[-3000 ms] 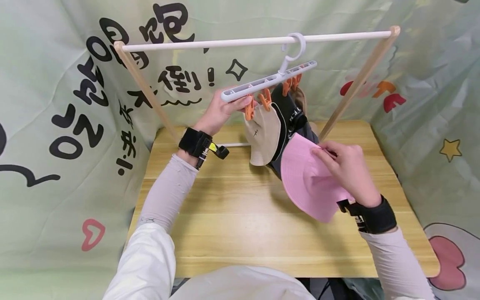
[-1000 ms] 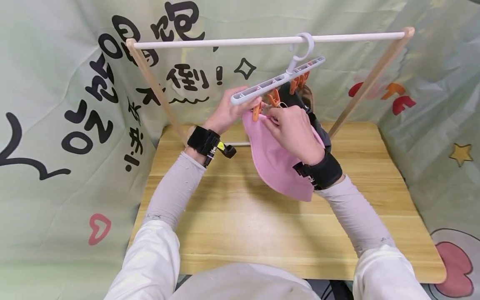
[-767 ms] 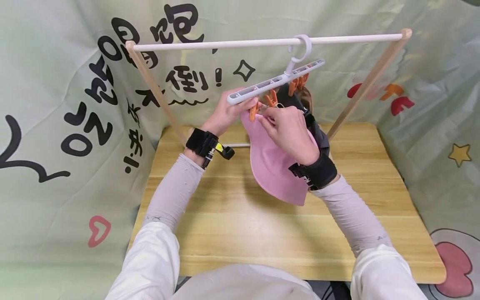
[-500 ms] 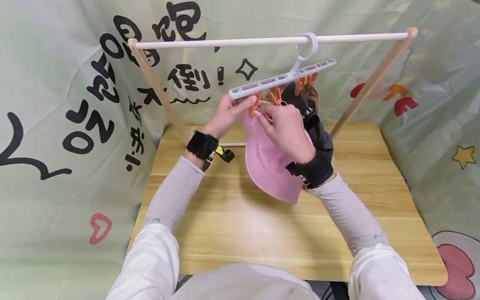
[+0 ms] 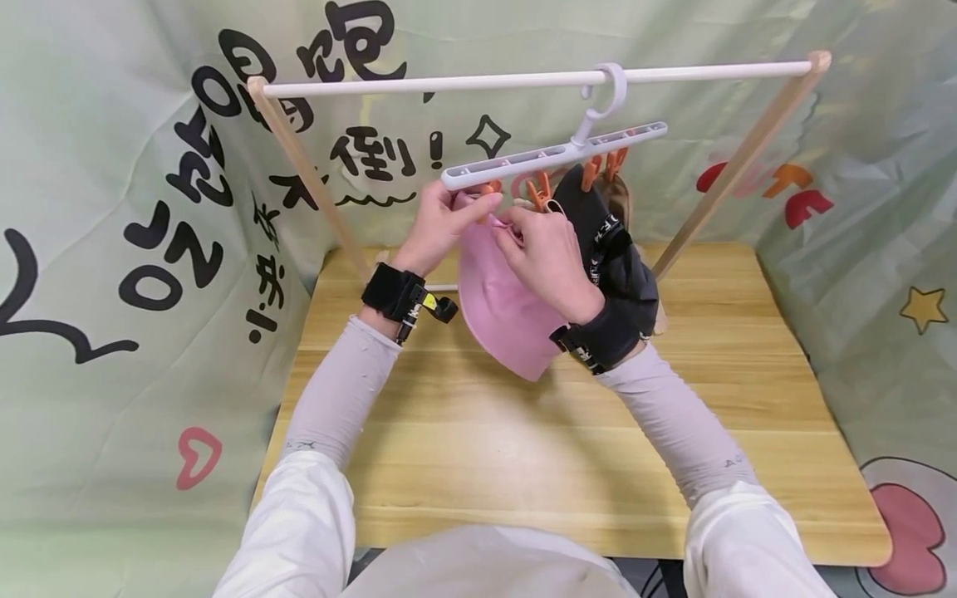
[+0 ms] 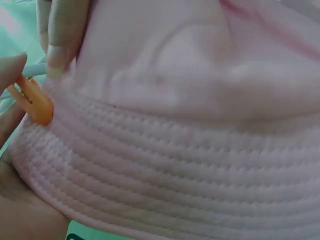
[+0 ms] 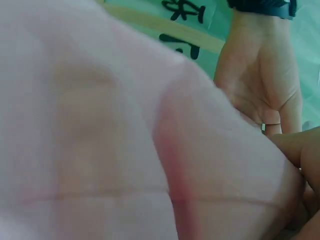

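Observation:
A pink bucket hat (image 5: pixel 504 307) hangs from my right hand (image 5: pixel 549 257), which pinches its edge just below the left end of a pale clip hanger (image 5: pixel 516 166). My left hand (image 5: pixel 434 228) is at that same end, its thumb and fingers on an orange clothespin (image 5: pixel 489 188). In the left wrist view the clothespin (image 6: pixel 37 102) overlaps the hat's stitched brim (image 6: pixel 165 170), with a fingertip at its handles. The right wrist view is mostly filled by pink cloth (image 7: pixel 115 140), with my left palm (image 7: pixel 260 70) behind it.
The hanger hooks over a white rod (image 5: pixel 449 84) on a wooden-legged stand (image 5: pixel 740 166). More orange clothespins (image 5: pixel 591 173) hold a black hat (image 5: pixel 586 208) and a brown one (image 5: pixel 619 195), close to the right hand. Below lies a wooden table (image 5: pixel 486 465).
The right hand has carried the pink hat from the right to the left clothespin, covering the beige hat. Lately both hands and hat shifted slightly left, and more of the black hat shows.

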Demonstrator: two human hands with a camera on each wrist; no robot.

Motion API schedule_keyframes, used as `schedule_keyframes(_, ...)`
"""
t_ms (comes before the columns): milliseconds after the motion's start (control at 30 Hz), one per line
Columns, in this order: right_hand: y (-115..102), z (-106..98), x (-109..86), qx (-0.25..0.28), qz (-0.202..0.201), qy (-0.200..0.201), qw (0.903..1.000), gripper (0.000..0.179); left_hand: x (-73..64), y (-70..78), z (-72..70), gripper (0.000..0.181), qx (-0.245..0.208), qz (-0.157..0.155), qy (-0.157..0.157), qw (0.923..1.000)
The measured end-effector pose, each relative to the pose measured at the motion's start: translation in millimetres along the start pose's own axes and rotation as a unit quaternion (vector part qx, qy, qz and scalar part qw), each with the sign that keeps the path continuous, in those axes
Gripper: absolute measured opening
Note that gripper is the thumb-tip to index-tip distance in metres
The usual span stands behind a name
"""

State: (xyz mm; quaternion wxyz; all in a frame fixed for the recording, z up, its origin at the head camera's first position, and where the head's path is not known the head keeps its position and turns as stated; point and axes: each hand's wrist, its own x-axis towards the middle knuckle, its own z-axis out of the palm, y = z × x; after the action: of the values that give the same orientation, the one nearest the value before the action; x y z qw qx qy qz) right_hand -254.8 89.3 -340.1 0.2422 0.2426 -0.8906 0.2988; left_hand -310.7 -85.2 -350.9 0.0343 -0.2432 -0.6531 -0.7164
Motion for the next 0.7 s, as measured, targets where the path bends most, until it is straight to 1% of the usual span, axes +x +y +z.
schedule_keyframes(100, 0, 1, 0.2, 0.026, -0.006, -0.025, 0.9993, 0.017, -0.1, 0.2, -4.6, 0.03, 0.023, 0.001, 0.018, 0.9996)
schedule_keyframes(233, -3, 4, 0.5, 0.063, -0.017, -0.05, 0.9966, 0.032, 1.4, -1.8, -12.3, 0.021, 0.049, 0.001, 0.048, 0.9976)
schedule_keyframes(367, -5, 11, 0.2, 0.09, -0.036, -0.052, 0.9939, 0.037, 2.8, -4.4, -20.1, 0.016, 0.041, 0.004, 0.07, 0.9967)
schedule_keyframes(500, -7, 19, -2.4, 0.107, -0.051, -0.047, 0.9918, 0.039, 4.6, -7.3, -26.1, 0.019, 0.025, 0.016, 0.077, 0.9966)
schedule_keyframes(600, -7, 24, -6.1, 0.11, -0.05, -0.056, 0.9911, 0.042, 6.2, -9.9, -29.9, 0.019, 0.017, 0.017, 0.087, 0.9959)
schedule_keyframes(700, -9, 31, -9.9, 0.118, -0.048, -0.069, 0.9894, 0.044, 6.7, -11.1, -34.7, 0.017, 0.009, 0.009, 0.098, 0.9951)
